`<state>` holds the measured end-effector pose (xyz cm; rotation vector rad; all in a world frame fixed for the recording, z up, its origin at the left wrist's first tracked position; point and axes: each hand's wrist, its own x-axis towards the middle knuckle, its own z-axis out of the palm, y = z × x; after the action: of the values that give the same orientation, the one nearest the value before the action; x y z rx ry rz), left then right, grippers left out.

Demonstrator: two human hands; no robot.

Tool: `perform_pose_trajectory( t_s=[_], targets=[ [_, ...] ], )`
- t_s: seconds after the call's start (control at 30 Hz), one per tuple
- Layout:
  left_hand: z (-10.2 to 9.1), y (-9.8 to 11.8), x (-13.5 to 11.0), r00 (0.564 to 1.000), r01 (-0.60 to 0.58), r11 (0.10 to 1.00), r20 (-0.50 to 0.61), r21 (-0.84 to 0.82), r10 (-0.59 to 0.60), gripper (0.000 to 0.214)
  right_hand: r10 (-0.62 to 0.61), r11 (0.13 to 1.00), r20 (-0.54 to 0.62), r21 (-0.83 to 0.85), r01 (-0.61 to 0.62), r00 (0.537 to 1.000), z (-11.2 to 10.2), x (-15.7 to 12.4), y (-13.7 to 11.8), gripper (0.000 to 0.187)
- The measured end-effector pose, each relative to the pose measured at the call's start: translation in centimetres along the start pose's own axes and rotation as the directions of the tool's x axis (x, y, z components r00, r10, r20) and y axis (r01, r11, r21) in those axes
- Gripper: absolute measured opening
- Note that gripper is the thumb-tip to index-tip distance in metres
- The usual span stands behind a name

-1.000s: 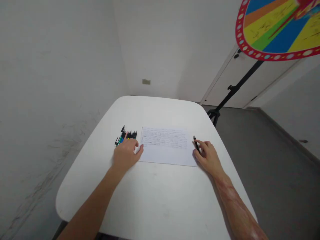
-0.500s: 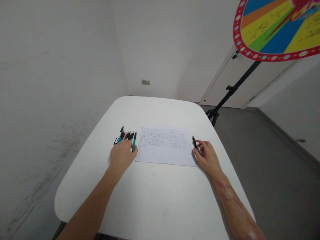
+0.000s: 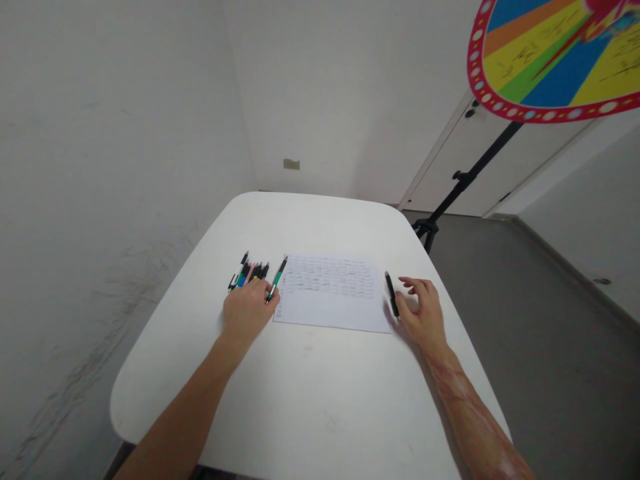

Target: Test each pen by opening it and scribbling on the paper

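A white sheet of paper (image 3: 330, 293) with lines of handwriting lies in the middle of the white table (image 3: 310, 393). Left of it sits a row of several pens (image 3: 249, 272). My left hand (image 3: 247, 312) is closed in a pinch on a green pen (image 3: 277, 278), which tilts over the paper's left edge. A black pen (image 3: 391, 293) lies on the table just right of the paper. My right hand (image 3: 423, 312) rests beside it with fingers spread, apart from the pen.
A white wall runs close along the table's left side. A colourful prize wheel (image 3: 555, 60) on a black stand (image 3: 465, 177) is at the right rear, beside a white door (image 3: 505, 167). Grey floor lies to the right.
My left hand has picked the green pen out of the row and swung it toward the paper. My right hand has let go of the black pen and opened.
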<state>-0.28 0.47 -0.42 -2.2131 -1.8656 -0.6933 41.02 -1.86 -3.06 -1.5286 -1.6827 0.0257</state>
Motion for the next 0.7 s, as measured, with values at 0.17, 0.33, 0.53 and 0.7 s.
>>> perform_pose_trajectory(
  t_s=[0.17, 0.33, 0.53, 0.7],
  targets=[
    [-0.1, 1.1, -0.2, 0.933, -0.345, 0.93, -0.157, -0.13, 0.324, 0.019, -0.02, 0.986, 0.028, 0.167, 0.015, 0.999, 0.5, 0.6, -3.6, 0.023],
    [0.7, 2.4, -0.7, 0.84, -0.543, 0.821, -0.103, -0.178, 0.533, 0.02, 0.025, 0.884, 0.236, 0.449, -0.132, 0.971, 3.7, 0.2, -7.9, 0.026],
    [1.4, 2.3, -0.7, 0.813, -0.577, 0.78, -0.085, -0.24, 0.575, 0.019, 0.061, 0.835, 0.322, 0.503, -0.225, 0.945, 6.3, -1.3, -9.0, 0.025],
    [1.8, 2.4, -0.9, 0.84, -0.537, 0.794, -0.088, -0.286, 0.536, 0.021, -0.004, 0.886, 0.316, 0.441, -0.144, 0.949, 6.3, -1.7, -8.4, 0.03]
  ],
)
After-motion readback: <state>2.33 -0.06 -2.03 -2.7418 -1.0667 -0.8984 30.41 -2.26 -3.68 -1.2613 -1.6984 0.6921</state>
